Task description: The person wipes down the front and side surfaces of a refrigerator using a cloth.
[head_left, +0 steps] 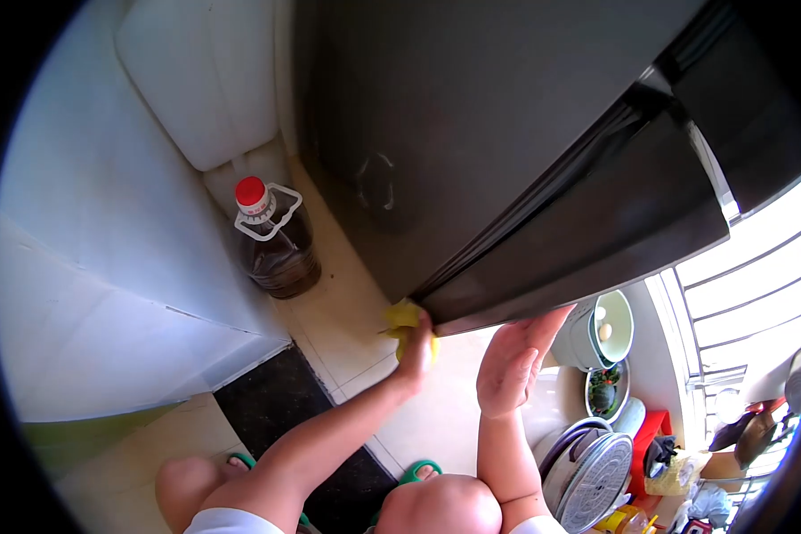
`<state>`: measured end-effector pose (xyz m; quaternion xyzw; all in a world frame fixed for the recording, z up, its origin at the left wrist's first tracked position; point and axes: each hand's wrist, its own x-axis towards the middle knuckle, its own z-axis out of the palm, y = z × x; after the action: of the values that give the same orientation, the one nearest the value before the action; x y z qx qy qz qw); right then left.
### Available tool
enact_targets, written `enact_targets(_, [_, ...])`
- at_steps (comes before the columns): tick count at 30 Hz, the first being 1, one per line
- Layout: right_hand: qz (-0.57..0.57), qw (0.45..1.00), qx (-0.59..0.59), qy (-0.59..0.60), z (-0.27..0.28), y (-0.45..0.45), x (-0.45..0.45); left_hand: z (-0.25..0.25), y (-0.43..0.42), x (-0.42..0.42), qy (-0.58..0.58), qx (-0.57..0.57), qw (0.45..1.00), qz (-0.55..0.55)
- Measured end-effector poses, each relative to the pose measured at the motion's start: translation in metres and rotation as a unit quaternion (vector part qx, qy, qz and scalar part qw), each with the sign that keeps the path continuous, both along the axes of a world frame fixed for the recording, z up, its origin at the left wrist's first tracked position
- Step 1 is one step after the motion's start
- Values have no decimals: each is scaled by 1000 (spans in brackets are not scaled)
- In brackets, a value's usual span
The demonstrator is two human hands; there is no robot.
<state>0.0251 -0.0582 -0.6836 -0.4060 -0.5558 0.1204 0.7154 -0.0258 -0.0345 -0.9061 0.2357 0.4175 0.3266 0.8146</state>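
A tall dark refrigerator (436,133) fills the upper middle. My left hand (415,354) holds a yellow cloth (404,320) against the lower corner of its door, with the fingers closed round the cloth. My right hand (513,367) is open, palm turned toward the door's front face and fingertips touching its edge. Behind the cloth, on the tiled floor, stands a large bottle of dark liquid (280,258) with a red cap and a white handle.
White panels (133,267) rise at the left. A black threshold strip (285,400) crosses the tiles near my green slippers (418,470). At the right are a pale green bucket (587,334), a bowl of vegetables (607,392), stacked round lids (592,481) and a barred window (743,294).
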Motion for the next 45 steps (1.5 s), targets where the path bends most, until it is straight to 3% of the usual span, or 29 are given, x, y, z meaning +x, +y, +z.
enact_targets(1, [0,1000,1,6,-1,1,-4,18,-6,-1,-39,42,998,-11])
enact_targets(2, [-15,1000,10,14,-1,4,-7,76,-14,-6,-36,125,991,-6])
enact_targets(4, [-28,999,26,16,1,7,-10,144,-21,-28,-99,213,966,-107])
enact_targets(6, [-13,1000,-11,26,-2,0,-8,195,-12,-37,-131,432,881,-138])
enact_targets(8, [-14,997,-45,62,-8,-11,-4,251,11,-46,-110,571,793,-179])
enact_targets(10, [-12,986,-70,151,-11,-18,-1,292,44,-37,5,765,641,-57])
enact_targets(11, [-11,970,-95,223,-10,-20,0,307,61,-28,79,814,575,22])
enact_targets(12, [-15,970,-94,222,-9,-18,3,316,69,-19,142,826,535,104])
enact_targets(14, [27,1000,-10,-6,-4,-11,10,312,89,-18,160,818,534,141])
enact_targets(15, [25,1000,-7,-7,-2,-10,9,302,92,-15,158,820,532,140])
enact_targets(17, [18,999,-23,-17,1,-10,3,265,95,-7,148,766,602,172])
enact_targets(18, [19,999,-23,-17,0,-11,3,231,99,2,109,690,696,165])
enact_targets(20, [13,999,-32,-13,-2,-10,3,178,101,3,116,608,767,167])
enact_targets(21, [15,999,-30,-13,-2,-9,1,159,102,-7,162,611,754,177])
enact_targets(22, [3,1000,-28,-14,-2,-7,0,133,105,-18,187,597,778,57])
enact_targets(24, [-9,1000,-24,-13,-2,-4,-4,95,97,-29,185,470,860,-69])
enact_targets(26, [-19,999,-8,-30,-1,0,-6,74,85,-28,155,364,916,-73])
enact_targets(29, [-10,999,-8,-49,1,-2,-2,78,81,-17,165,394,902,-67])
enact_targets(32, [-6,999,-15,-34,3,-4,-3,163,67,-22,121,399,906,-68])
enact_targets(34, [-11,999,-13,-41,1,-2,-2,201,68,-27,115,450,880,-99])
enact_targets(39, [-27,997,-26,-66,0,-5,-1,316,98,-30,59,703,708,9])
enact_targets(41, [-48,991,-68,-100,-1,-11,5,334,104,-25,14,742,668,54])
enact_targets(43, [-58,987,-84,-127,0,-17,11,330,112,-20,148,800,571,110])
enact_targets(45, [-70,982,-97,-148,3,-18,12,297,117,-21,177,798,570,81])
